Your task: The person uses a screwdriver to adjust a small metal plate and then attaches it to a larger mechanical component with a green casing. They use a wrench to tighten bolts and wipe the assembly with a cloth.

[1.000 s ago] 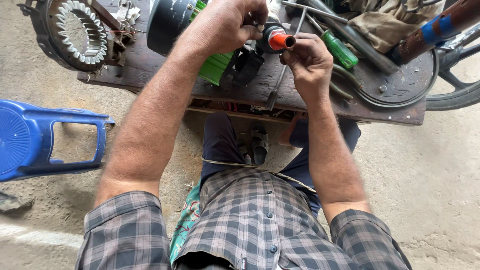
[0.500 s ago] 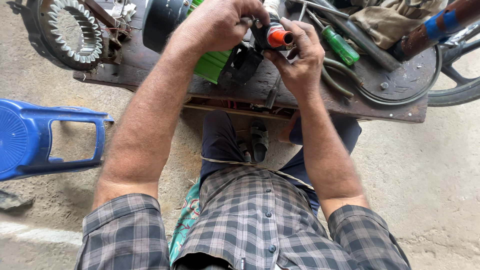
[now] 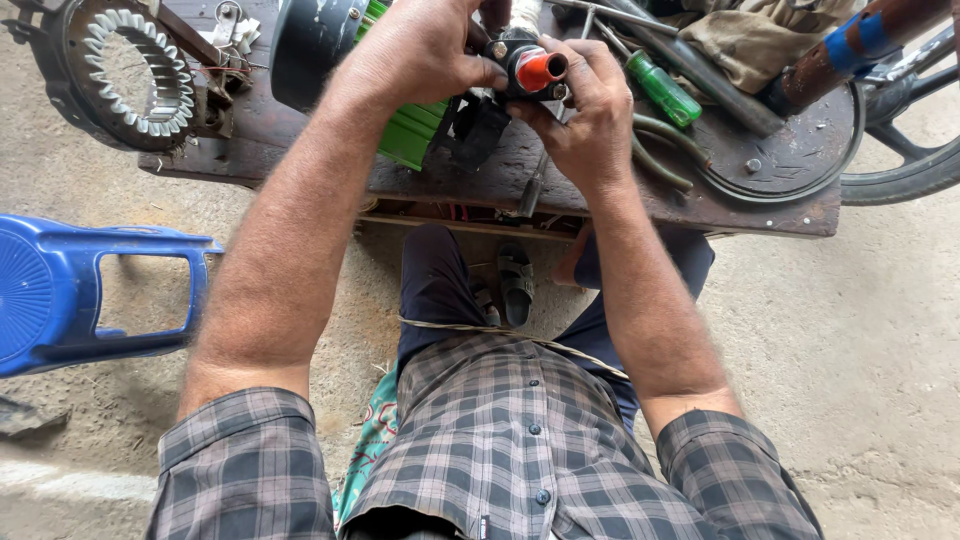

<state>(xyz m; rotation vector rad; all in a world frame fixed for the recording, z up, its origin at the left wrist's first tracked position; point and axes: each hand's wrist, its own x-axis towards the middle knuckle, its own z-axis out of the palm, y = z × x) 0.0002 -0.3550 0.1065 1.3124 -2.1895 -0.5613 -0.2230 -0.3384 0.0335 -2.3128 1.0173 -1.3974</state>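
Bench: worn wooden workbench (image 3: 600, 190) over concrete floor.
My left hand (image 3: 425, 50): fingers curled tight on the black part (image 3: 515, 65) with its orange cap (image 3: 540, 70).
My right hand (image 3: 585, 115): clasps that part from 4 o'clock.
Nearby: green screwdriver (image 3: 662, 88) at 3 o'clock.

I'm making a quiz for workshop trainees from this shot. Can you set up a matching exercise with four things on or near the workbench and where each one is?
Things:
1. small black part with an orange-red cap
2. toothed metal ring
3. blue plastic stool
4. green-handled screwdriver

Places:
A. on the ground, left of the bench
B. on the bench, just right of the hands
C. held between the left hand and right hand
D. far left end of the bench

Pairs: 1-C, 2-D, 3-A, 4-B
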